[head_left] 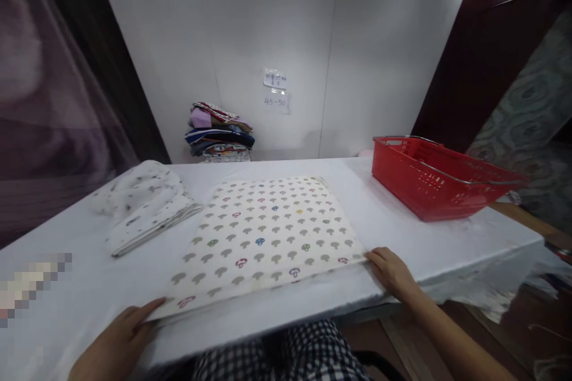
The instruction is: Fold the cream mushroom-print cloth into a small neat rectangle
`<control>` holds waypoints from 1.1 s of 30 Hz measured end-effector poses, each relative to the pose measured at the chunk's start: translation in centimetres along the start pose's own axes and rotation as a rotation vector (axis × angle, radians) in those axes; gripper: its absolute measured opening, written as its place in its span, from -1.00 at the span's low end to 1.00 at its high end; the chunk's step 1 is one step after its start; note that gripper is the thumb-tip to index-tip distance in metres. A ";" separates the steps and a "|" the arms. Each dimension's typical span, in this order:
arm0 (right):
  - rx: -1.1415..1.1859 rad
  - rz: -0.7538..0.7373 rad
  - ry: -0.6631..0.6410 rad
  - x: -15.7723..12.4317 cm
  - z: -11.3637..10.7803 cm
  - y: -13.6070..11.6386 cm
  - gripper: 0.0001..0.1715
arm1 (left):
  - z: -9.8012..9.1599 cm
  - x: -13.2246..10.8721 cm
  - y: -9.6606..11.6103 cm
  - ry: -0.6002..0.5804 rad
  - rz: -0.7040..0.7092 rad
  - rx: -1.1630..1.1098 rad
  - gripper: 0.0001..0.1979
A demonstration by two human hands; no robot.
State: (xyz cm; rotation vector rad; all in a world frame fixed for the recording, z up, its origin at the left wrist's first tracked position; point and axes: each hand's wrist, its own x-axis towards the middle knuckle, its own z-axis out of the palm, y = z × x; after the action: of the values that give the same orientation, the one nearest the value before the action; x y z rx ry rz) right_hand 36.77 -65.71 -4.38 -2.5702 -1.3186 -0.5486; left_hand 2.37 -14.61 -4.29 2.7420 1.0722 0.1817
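Observation:
A white cloth with a mushroom print (268,232) lies spread nearly flat on the white-covered table, mostly grey mushrooms with a few coloured ones. At its near left corner, my left hand (118,339) pinches the edge between thumb and fingers. My right hand (391,271) grips the near right corner the same way. The near edge between both hands looks pulled straight and slightly raised. Left of this cloth sits a loosely folded white cloth with a small grey print (147,202), touched by neither hand.
A red plastic basket (402,181) with metal handles stands at the right of the table (313,297). Against the back wall rises a stack of folded fabrics (220,137). Paper signs (276,101) hang on the wall. A blurred-out patch covers something at the far left.

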 end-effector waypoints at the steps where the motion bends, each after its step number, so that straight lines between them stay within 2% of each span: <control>1: 0.009 0.005 0.007 -0.1 0.1 0.1 -0.65 | -0.5 -0.5 0.7 -0.036 0.007 -0.049 -0.59; 5: 0.056 0.024 -0.014 -0.5 0.5 0.7 -0.64 | -2.8 -1.9 3.0 -0.078 -0.024 -0.103 -0.54; 9: 0.046 0.059 -0.112 -0.1 0.0 0.7 -0.59 | -4.1 -2.0 2.7 -0.108 -0.017 -0.182 -0.56; 12: 0.084 0.065 -0.068 2.1 -0.5 -0.9 -0.51 | -4.7 -0.7 3.3 -0.065 0.030 -0.326 -0.54; 14: 0.163 0.027 -0.029 4.6 -0.6 -2.9 -0.49 | -4.8 0.7 5.2 -0.001 0.060 -0.324 -0.51; 16: 0.240 -0.014 -0.055 7.3 -0.1 -4.9 -0.49 | -4.2 2.1 7.9 0.041 0.110 -0.226 -0.45; 18: 0.248 0.006 -0.180 9.3 0.7 -6.1 -0.42 | -3.0 3.2 10.0 0.044 0.166 -0.056 -0.41; 20: 0.201 0.088 -0.322 10.2 1.7 -6.3 -0.34 | -1.5 3.9 10.8 -0.004 0.149 0.080 -0.39; 23: 0.134 0.168 -0.406 9.8 2.9 -5.4 -0.29 | 0.2 4.0 10.0 -0.079 0.120 0.155 -0.39; 28: 0.155 0.173 -0.442 9.5 3.3 -4.7 -0.25 | 0.8 4.0 8.5 -0.087 0.154 0.206 -0.41; 30: 0.172 0.155 -0.437 10.8 3.0 -5.0 -0.22 | 1.1 4.0 8.4 -0.067 0.162 0.209 -0.40; 33: 0.192 0.097 -0.403 14.5 3.0 -5.6 -0.19 | 1.6 4.0 8.2 -0.051 0.168 0.218 -0.40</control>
State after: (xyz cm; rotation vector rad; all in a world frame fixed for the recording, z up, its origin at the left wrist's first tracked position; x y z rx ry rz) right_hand 40.59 -50.72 -1.10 -2.6486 -1.2718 0.1185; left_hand 10.96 -17.98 -3.84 3.0140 0.8970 0.0188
